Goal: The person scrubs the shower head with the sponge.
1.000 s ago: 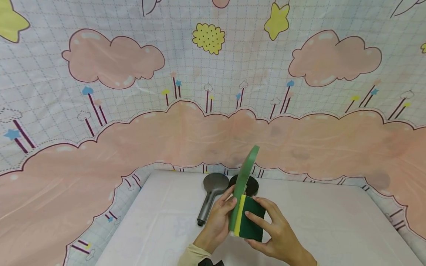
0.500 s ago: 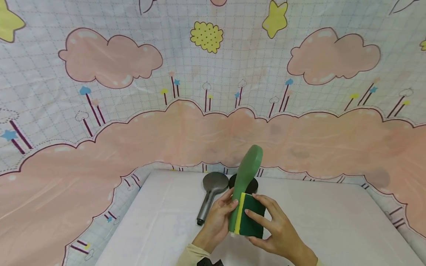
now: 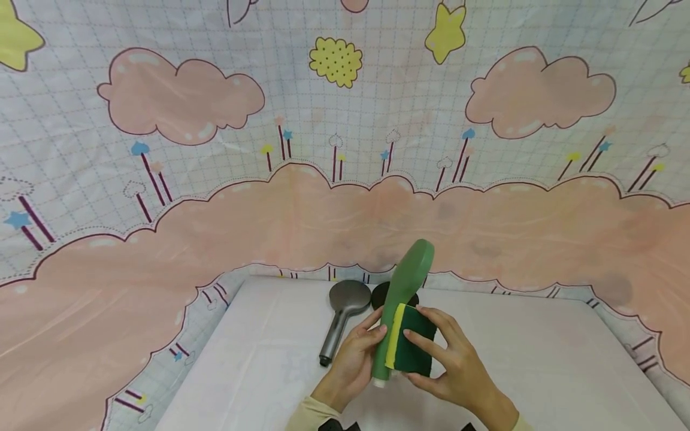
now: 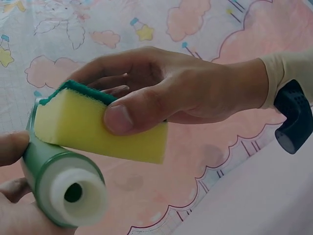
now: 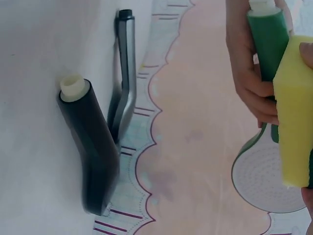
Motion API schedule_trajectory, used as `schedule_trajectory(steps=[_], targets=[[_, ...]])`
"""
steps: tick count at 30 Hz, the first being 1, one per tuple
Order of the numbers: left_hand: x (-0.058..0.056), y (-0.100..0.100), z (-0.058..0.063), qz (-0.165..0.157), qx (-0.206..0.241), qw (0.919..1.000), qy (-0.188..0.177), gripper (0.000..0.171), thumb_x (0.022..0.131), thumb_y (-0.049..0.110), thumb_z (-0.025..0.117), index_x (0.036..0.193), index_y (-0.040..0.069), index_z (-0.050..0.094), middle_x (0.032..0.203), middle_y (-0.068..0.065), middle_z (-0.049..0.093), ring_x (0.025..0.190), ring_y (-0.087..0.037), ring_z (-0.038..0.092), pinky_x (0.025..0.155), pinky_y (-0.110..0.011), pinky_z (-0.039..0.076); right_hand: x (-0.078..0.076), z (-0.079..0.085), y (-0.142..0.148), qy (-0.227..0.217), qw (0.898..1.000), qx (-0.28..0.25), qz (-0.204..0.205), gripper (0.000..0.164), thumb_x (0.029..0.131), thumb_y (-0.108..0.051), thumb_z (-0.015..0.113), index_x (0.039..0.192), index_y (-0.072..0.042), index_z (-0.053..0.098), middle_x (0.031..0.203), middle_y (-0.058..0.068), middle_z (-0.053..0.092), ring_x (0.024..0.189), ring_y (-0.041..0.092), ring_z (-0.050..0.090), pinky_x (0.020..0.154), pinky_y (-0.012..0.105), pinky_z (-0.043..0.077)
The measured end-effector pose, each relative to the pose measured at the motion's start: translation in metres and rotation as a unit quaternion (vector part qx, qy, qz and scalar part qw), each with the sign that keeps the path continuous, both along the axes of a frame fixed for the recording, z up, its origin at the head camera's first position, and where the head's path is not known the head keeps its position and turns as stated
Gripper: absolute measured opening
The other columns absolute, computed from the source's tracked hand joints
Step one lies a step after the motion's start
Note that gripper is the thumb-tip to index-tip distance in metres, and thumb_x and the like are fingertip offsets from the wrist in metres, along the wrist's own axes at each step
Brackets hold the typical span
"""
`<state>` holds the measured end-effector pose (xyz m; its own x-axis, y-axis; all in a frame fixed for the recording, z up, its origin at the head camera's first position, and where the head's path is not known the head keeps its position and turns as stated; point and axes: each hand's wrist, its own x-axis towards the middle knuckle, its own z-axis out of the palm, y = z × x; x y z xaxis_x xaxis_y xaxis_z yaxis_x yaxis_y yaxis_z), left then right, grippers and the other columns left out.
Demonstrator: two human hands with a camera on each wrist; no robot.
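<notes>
A green shower head is held up off the table by my left hand, whose fingers and thumb wrap its handle. Its hollow white connector end faces the left wrist camera, and its pale spray face shows in the right wrist view. My right hand grips a yellow sponge with a dark green scouring side, thumb on the yellow foam and fingers over the scouring side. The sponge's yellow side lies against the green handle. Part of the handle is hidden behind the sponge.
A grey shower head lies on the white table toward the back. Beside it is a black shower head, partly hidden in the head view by the green one. A patterned cloth rises behind the table.
The green shower head has turned in my left hand, so its broad back shows more and it leans right. My right hand has slid the sponge slightly up the handle, baring the white end.
</notes>
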<state>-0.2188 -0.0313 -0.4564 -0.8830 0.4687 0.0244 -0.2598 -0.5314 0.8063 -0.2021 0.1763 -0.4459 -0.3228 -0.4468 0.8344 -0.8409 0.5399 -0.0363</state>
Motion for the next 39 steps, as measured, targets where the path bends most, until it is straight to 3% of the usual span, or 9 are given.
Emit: schedule_trajectory(steps=[5, 15, 24, 39], targets=[[0.000, 0.002, 0.000, -0.005, 0.008, 0.9998, 0.016, 0.058, 0.102, 0.016, 0.050, 0.155, 0.011, 0.027, 0.153, -0.011, 0.041, 0.133, -0.015, 0.048, 0.107, -0.028, 0.044, 0.000, -0.001, 0.003, -0.010, 1.000, -0.005, -0.006, 0.057, 0.086, -0.058, 0.066, 0.124, -0.015, 0.067, 0.135, 0.026, 0.053, 0.128, 0.028, 0.046, 0.117, 0.016, 0.024], [0.000, 0.002, 0.001, 0.022, 0.003, 0.9996, 0.016, 0.060, 0.101, 0.013, 0.051, 0.155, 0.012, 0.027, 0.151, -0.012, 0.042, 0.133, -0.017, 0.048, 0.107, -0.028, 0.043, 0.000, -0.010, -0.001, -0.010, 1.000, -0.004, 0.019, 0.056, 0.087, -0.055, 0.066, 0.124, -0.013, 0.067, 0.137, 0.026, 0.051, 0.129, 0.030, 0.045, 0.117, 0.017, 0.024], [-0.001, 0.001, 0.000, 0.039, -0.011, 0.9991, 0.010, 0.061, 0.100, 0.015, 0.054, 0.155, 0.014, 0.028, 0.152, -0.013, 0.041, 0.132, -0.016, 0.048, 0.114, -0.033, 0.035, 0.005, -0.014, -0.005, -0.018, 0.999, 0.007, 0.027, 0.055, 0.086, -0.053, 0.069, 0.126, -0.015, 0.067, 0.138, 0.024, 0.051, 0.129, 0.028, 0.045, 0.117, 0.016, 0.024], [0.002, 0.000, 0.001, 0.040, -0.047, 0.9979, 0.020, 0.063, 0.098, 0.014, 0.057, 0.155, 0.016, 0.030, 0.143, -0.010, 0.042, 0.122, -0.015, 0.052, 0.101, -0.029, 0.046, -0.001, -0.008, 0.001, -0.004, 1.000, 0.007, -0.006, 0.056, 0.087, -0.057, 0.065, 0.125, -0.016, 0.067, 0.136, 0.024, 0.053, 0.126, 0.030, 0.047, 0.118, 0.016, 0.022]])
